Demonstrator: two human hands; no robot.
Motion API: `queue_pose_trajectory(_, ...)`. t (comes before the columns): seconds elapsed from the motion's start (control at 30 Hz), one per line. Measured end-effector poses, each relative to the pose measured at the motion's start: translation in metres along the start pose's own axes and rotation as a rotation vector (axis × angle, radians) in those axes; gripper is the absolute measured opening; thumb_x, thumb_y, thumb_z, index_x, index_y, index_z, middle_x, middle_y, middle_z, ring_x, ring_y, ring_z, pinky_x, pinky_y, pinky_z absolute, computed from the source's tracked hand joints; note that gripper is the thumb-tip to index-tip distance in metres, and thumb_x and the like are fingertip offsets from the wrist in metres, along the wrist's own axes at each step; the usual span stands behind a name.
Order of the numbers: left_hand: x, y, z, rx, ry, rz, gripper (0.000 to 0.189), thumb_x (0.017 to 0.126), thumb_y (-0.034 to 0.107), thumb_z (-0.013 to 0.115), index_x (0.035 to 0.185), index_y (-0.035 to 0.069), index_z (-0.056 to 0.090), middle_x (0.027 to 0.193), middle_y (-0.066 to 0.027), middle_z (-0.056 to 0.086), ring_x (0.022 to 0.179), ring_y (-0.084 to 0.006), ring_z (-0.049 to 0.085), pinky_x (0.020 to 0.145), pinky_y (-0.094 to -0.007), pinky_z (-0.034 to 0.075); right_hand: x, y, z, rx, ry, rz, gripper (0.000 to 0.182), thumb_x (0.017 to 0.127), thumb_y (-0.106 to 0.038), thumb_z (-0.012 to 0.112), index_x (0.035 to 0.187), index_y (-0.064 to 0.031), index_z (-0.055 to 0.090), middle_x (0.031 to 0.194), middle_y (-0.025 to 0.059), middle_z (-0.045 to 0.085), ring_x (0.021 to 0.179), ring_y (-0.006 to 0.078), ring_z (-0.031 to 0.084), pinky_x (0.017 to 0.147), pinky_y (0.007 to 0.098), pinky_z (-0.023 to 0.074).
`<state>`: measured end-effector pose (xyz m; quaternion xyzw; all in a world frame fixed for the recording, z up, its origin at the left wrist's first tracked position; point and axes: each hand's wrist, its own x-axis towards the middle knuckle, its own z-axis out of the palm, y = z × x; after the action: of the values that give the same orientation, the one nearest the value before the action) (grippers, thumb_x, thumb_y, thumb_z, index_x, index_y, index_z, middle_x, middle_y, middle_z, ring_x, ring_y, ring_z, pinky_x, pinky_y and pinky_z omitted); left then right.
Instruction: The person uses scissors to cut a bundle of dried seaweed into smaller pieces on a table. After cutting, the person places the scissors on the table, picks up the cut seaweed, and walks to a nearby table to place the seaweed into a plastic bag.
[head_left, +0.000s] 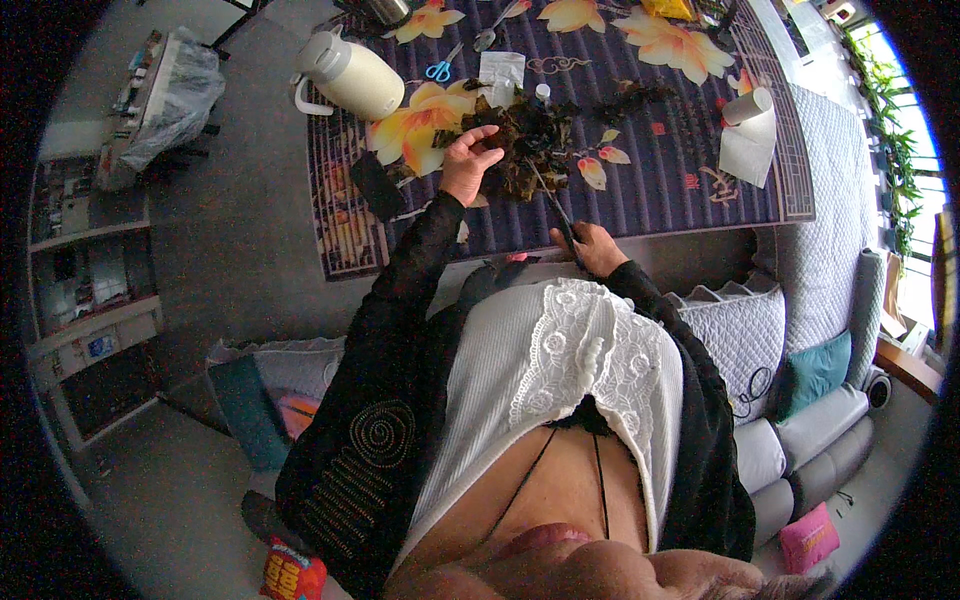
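Observation:
A heap of dark brown, crinkled leafy material (536, 142), resembling dried seaweed, lies on the patterned table cover (645, 199). At its left edge is my left hand (471, 165), its thumb and fingers around the leaves' rim. Whether a piece is pinched between them is not clear. My right hand (598, 250), near the table's front edge, grips a black-handled cutting tool (562, 217). The tool's thin metal blade points up into the heap; too little shows to tell scissors from a knife. A small white cap (542, 92) pokes out behind the heap.
A cream thermal jug (352, 79) stands at the table's left, with a dark phone-like object (377, 186) nearer me. Blue-handled scissors (442, 67), a spoon (486, 37) and a white packet (502, 75) lie beyond the heap. At right sits a paper roll (747, 106).

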<state>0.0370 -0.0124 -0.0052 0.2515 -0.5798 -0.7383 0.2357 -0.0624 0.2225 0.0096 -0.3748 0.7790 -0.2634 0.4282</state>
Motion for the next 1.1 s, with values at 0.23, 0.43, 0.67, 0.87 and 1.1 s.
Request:
queue_pose_trajectory(0.23,0.022,-0.062,-0.03,0.52,-0.035,0.478,0.037,0.065,-0.002,0.061,0.101,0.006,0.057,0.091,0.0008,0.051,0.067,-0.0066,0.049,0.064,-0.0202,0.044,-0.009,-0.006,-0.005,-0.033,-0.063,0.033,0.06,0.077,-0.057,0.046,0.08,0.0028,0.058,0.075,0.0234,0.057,0.075,0.0374,0.055,0.067,0.0416,0.0409)
queue_pose_trajectory(0.43,0.027,-0.075,-0.03,0.542,-0.042,0.405,0.04,0.063,0.0,0.061,0.102,0.007,0.056,0.098,-0.0005,0.048,0.066,-0.0067,0.049,0.061,-0.0203,0.044,-0.013,-0.01,-0.009,-0.128,-0.067,0.078,0.059,0.076,-0.057,0.047,0.084,0.0004,0.059,0.081,0.023,0.059,0.081,0.039,0.056,0.071,0.0427,0.0426)
queue_pose_trajectory(0.67,-0.001,-0.009,-0.005,0.613,-0.146,0.135,0.055,0.064,-0.001,0.06,0.117,0.005,0.045,0.107,-0.0072,0.051,0.069,-0.0119,0.055,0.063,-0.0239,0.048,-0.013,0.004,-0.008,-0.458,0.145,0.095,0.044,0.072,-0.046,0.056,0.08,-0.0031,0.055,0.08,0.0166,0.06,0.079,0.0341,0.057,0.076,0.0473,0.0365)
queue_pose_trajectory(0.87,-0.005,0.01,0.007,0.543,-0.228,0.093,0.06,0.063,-0.002,0.059,0.12,0.002,0.042,0.113,-0.0105,0.052,0.068,-0.0121,0.053,0.063,-0.0239,0.048,-0.016,-0.005,-0.013,-0.481,0.162,0.08,0.052,0.071,-0.054,0.054,0.079,-0.0025,0.055,0.08,0.0156,0.06,0.079,0.0324,0.057,0.081,0.0471,0.0314)
queue_pose_trajectory(1.1,-0.007,0.02,0.017,0.61,-0.394,0.061,0.074,0.063,-0.008,0.053,0.131,0.003,0.026,0.122,-0.0117,0.047,0.064,-0.0065,0.044,0.057,-0.0202,0.043,-0.015,-0.01,-0.015,-0.553,0.22,0.071,0.056,0.07,-0.058,0.053,0.078,-0.0018,0.055,0.078,0.0139,0.059,0.078,0.0308,0.057,0.081,0.0481,0.0307)
